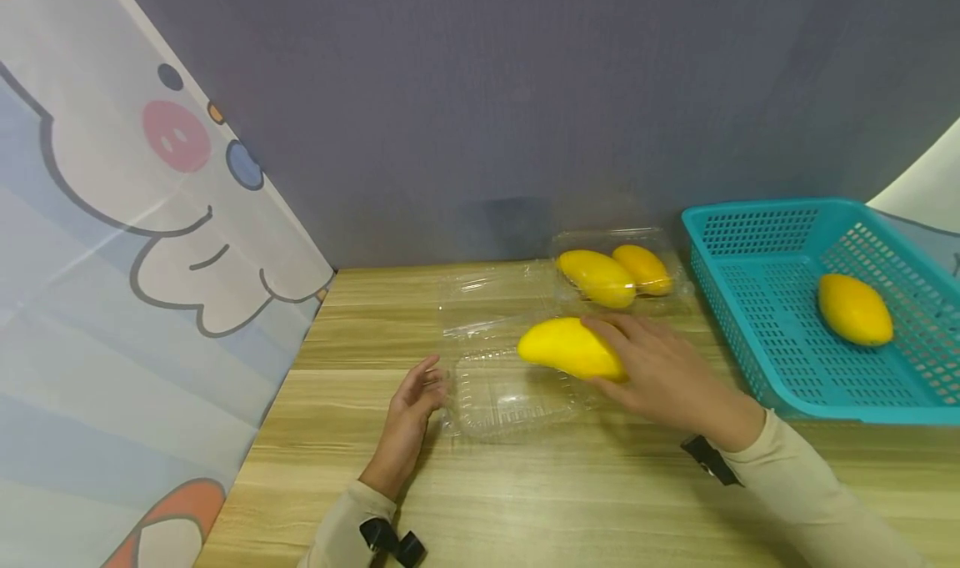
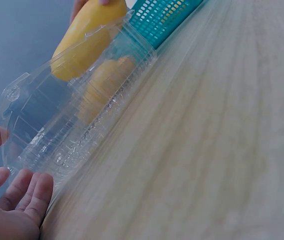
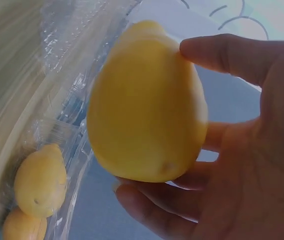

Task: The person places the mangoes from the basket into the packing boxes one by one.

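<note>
Head view: the right hand [image 1: 652, 368] grips a smooth yellow mango-shaped fruit [image 1: 572, 347], fingers curled round its near end, over the one-to-two o'clock corner of an open, clear plastic clamshell container [image 1: 495, 415]. The container's lid [image 1: 491, 305] lies back toward twelve o'clock. The left hand [image 1: 412, 401] is at the container's nine o'clock edge, fingers loosely bent and parted. At about half past one from the container sits a second clear plastic box [image 1: 592, 239] with two yellow fruits [image 1: 597, 278] inside. Toward three o'clock, a turquoise perforated plastic basket [image 1: 738, 359] holds one more rounded yellow fruit [image 1: 855, 309]. All rest on a wood-grained tabletop [image 1: 337, 434].

Left wrist view: the left hand is at eight o'clock, its digits well apart beside the container's edge; whether they touch it I cannot tell. The gripped fruit is toward eleven o'clock.

Right wrist view: one digit presses the gripped fruit at two o'clock, others between four and six. The boxed pair shows at eight o'clock from it.
</note>
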The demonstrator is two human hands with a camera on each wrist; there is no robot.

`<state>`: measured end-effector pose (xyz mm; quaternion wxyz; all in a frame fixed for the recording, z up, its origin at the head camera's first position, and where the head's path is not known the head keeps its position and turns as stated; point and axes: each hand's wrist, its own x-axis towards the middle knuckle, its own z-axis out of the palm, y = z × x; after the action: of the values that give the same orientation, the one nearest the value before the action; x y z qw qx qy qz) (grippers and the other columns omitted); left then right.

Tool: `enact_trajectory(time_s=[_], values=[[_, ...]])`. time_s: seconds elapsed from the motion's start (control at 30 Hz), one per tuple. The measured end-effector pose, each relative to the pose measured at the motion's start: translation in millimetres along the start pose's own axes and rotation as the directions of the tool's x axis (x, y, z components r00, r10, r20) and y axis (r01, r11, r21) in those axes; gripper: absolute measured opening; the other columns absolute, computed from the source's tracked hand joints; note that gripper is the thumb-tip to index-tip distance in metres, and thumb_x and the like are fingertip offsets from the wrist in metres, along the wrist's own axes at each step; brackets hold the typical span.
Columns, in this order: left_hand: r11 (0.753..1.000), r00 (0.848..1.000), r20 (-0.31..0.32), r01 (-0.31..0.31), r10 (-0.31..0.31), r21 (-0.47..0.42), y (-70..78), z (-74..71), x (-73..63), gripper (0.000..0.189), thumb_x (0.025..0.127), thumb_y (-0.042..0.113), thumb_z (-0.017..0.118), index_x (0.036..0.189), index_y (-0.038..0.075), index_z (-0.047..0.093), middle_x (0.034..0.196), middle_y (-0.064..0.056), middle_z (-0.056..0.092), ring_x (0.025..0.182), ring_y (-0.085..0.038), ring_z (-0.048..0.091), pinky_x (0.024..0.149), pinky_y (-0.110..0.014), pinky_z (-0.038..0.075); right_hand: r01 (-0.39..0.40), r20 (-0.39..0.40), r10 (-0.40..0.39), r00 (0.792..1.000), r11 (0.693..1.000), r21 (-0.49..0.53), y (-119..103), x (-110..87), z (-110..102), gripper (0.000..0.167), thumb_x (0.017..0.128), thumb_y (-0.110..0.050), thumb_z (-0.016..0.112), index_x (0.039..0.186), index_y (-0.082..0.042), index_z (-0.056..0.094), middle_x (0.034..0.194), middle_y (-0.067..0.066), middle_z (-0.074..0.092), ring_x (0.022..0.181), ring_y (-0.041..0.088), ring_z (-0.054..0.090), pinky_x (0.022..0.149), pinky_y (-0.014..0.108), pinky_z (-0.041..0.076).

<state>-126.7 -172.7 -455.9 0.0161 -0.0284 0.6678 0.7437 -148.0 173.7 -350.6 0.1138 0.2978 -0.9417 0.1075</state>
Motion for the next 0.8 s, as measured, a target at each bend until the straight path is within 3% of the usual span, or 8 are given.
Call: enact_trajectory(time_s=[0.17, 0.43, 0.8], values=[[1.000, 1.000, 0.007, -0.023, 0.023, 0.004, -0.9, -0.2, 0.0, 0.059, 0.093, 0.001, 0.056, 0.149, 0.000, 0.036, 0.127, -0.007, 0.052, 0.111, -0.011, 0.055, 0.089, -0.021, 0.050, 0.014, 0.025, -0.015, 1.000, 1.000, 0.020, -2, -0.5, -2, 0.074, 0.084, -0.036, 0.076, 0.147, -0.010, 0.046, 0.141, 0.016, 0.054, 0.125, 0.040, 0.055, 0.102, 0.058, 0.046], [1.000, 1.000, 0.003, -0.019, 0.019, 0.005, -0.6, -0.1, 0.7, 0.059, 0.093, 0.000, 0.056, 0.149, 0.001, 0.037, 0.126, -0.007, 0.052, 0.112, -0.012, 0.055, 0.089, -0.021, 0.050, -0.008, 0.005, 0.008, 1.000, 0.999, 0.043, -8, 3.8, 7, 0.075, 0.083, -0.046, 0.076, 0.145, -0.014, 0.048, 0.136, 0.013, 0.060, 0.121, 0.038, 0.059, 0.099, 0.057, 0.049], [1.000, 1.000, 0.000, -0.011, 0.011, 0.005, -0.8, 0.1, 0.1, 0.059, 0.093, 0.001, 0.057, 0.149, 0.002, 0.037, 0.128, -0.007, 0.051, 0.112, -0.012, 0.054, 0.091, -0.021, 0.050, 0.050, -0.034, -0.049, 0.998, 0.998, 0.031, -17, 9.3, 23, 0.067, 0.087, -0.051, 0.070, 0.142, -0.016, 0.054, 0.131, 0.010, 0.063, 0.117, 0.032, 0.060, 0.097, 0.052, 0.052]])
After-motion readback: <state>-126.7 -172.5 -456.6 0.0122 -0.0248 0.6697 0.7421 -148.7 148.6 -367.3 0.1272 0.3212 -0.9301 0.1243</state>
